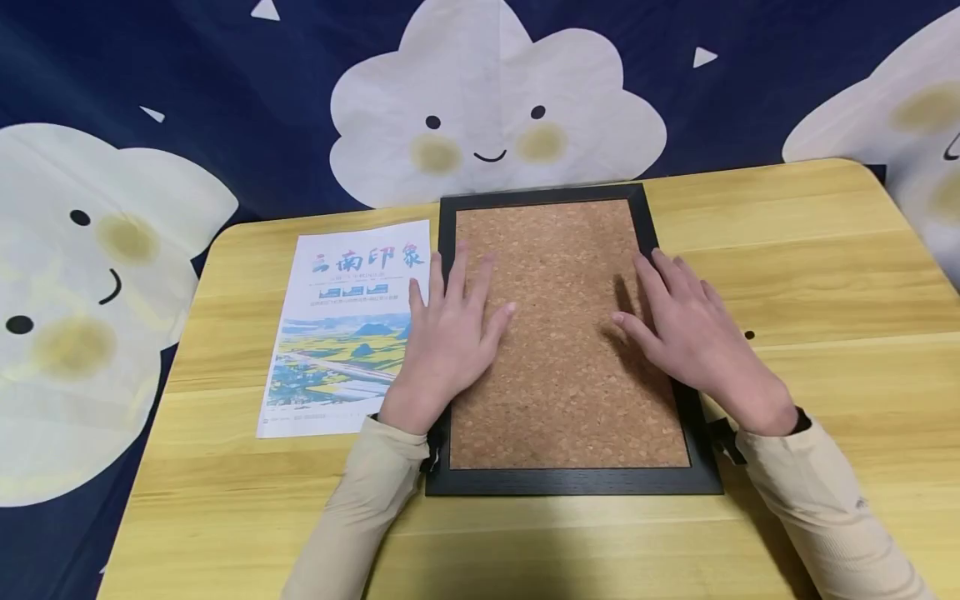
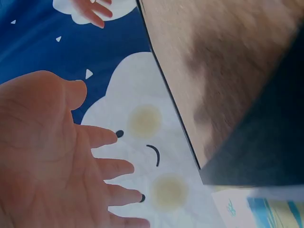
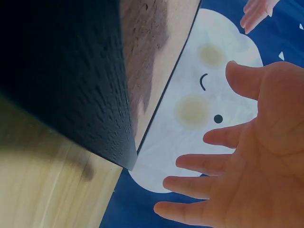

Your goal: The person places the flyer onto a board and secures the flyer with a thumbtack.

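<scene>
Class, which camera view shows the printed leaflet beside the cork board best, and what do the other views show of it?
The head view: the whole leaflet lies flat on the table, left of the cork board, with its title and landscape photo visible. The left wrist view catches only a blurred corner. The right wrist view shows none of it.

A printed poster [image 1: 345, 329] is lying flat on the left part of the light wooden counter [image 1: 825, 275], showing coloured characters at its top and a landscape of yellow fields and green hills below. Behind the counter, a dark blue backdrop [image 1: 225, 75] is hanging, carrying small white triangles and 3 white smiling clouds [image 1: 491, 108] with yellow cheeks. A small dark spot [image 1: 749, 335] is sitting on the counter's right part.
</scene>
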Demonstrator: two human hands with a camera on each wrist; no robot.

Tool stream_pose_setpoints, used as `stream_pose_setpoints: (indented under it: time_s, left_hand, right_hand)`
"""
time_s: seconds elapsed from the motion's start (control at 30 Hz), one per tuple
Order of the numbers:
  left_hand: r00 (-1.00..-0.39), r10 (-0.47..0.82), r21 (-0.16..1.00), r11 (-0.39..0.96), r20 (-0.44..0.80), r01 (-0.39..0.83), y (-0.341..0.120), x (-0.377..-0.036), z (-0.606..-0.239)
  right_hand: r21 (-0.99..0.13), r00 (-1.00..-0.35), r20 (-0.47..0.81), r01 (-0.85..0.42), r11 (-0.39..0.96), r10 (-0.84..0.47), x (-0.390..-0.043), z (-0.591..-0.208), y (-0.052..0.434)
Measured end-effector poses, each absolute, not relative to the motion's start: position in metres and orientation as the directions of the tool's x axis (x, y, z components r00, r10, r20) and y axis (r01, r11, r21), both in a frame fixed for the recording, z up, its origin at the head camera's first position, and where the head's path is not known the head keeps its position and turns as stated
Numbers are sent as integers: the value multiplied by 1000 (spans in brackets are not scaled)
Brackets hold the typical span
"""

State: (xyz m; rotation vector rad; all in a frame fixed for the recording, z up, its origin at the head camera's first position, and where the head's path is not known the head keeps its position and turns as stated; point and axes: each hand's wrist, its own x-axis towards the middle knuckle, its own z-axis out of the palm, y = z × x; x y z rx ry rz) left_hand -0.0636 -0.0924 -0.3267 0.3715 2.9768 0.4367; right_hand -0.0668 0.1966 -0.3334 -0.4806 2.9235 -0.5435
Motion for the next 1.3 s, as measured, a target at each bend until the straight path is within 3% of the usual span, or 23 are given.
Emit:
stream_pose_setpoints:
  time_s: [0.4, 0.8, 1.07, 1.3]
  left_hand:
    - [-977, 208, 247, 950, -38, 193, -127, -59, -330]
    - [-991, 73, 214, 976, -112, 47, -187, -51, -335]
    - [-994, -3, 192, 981, -107, -24, -228, -41, -334]
    - [-992, -29, 220, 974, -119, -55, -259, -32, -342]
  right_hand:
    - [-388, -927, -70, -315, 866, -369, -67, -338, 198]
    - [-414, -917, -4, -361, 836, -398, -70, -343, 198]
    - [-522, -869, -228, -271, 809, -439, -85, -345, 224]
    - [-583, -868, -155, -306, 753, -472, -78, -359, 239]
